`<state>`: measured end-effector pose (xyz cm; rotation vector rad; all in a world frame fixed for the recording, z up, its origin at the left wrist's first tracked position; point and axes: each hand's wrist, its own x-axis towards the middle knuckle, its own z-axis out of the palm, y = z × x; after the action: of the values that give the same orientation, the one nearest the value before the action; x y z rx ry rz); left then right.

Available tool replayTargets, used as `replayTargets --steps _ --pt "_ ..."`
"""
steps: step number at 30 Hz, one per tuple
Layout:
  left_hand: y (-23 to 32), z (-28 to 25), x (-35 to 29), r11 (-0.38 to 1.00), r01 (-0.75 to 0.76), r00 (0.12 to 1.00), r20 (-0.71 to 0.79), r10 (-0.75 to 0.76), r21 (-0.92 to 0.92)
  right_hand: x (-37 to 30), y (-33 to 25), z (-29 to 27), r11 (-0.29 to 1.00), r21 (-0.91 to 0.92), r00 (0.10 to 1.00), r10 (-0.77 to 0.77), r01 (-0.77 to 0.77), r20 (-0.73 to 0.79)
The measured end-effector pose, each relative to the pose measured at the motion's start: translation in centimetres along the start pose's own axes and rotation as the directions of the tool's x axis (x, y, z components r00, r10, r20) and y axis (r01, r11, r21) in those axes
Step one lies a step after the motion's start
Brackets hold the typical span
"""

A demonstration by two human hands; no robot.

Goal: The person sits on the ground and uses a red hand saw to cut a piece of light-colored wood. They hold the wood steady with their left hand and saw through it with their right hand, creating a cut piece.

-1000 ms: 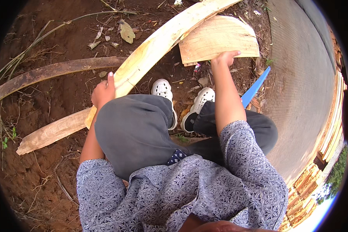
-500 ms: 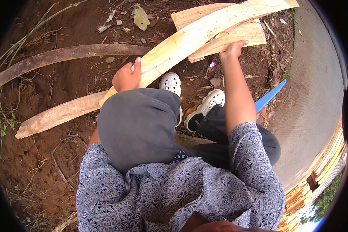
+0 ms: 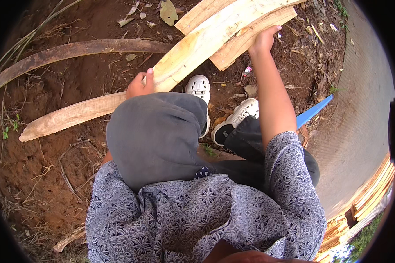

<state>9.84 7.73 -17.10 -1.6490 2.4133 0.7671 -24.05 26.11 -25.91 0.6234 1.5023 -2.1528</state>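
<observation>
Over soil (image 3: 44, 175), curled hands (image 3: 139, 87) (image 3: 263, 41) grip boards (image 3: 202, 46).

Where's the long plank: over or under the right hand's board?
Over: the long plank crosses above the board at the right hand, hiding part of it.

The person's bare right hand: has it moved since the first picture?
Yes: the right hand has moved forward and left, farther from the flat, tapered blue strip.
</observation>
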Motion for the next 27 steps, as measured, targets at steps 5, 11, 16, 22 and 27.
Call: replayTargets --steps 5,11,16,22,27 --pt "-1.1 3.2 2.2 0.995 -0.04 0.999 -0.024 0.042 0.092 2.0 -0.2 -1.3 0.962 -0.228 0.977 0.179 -0.149 0.116" --pt "-1.8 2.4 3.5 0.996 -0.055 0.998 0.022 0.054 0.072 3.2 -7.3 -4.8 0.43 -0.902 0.863 0.466 -0.029 0.195" --pt "-2.6 1.2 2.2 0.995 -0.09 0.933 0.353 0.071 0.037 1.1 -18.3 -14.5 0.003 -0.998 0.893 0.446 0.064 0.059" --pt "-4.0 2.1 1.7 0.979 -0.194 0.873 0.466 0.145 0.059 -10.3 -26.6 -23.6 0.151 -0.988 0.939 0.344 -0.028 0.026" --pt "-3.6 3.7 2.6 0.977 -0.209 0.87 0.461 0.174 0.027 -18.5 -24.0 -25.8 0.396 -0.918 0.93 0.329 0.02 0.162"
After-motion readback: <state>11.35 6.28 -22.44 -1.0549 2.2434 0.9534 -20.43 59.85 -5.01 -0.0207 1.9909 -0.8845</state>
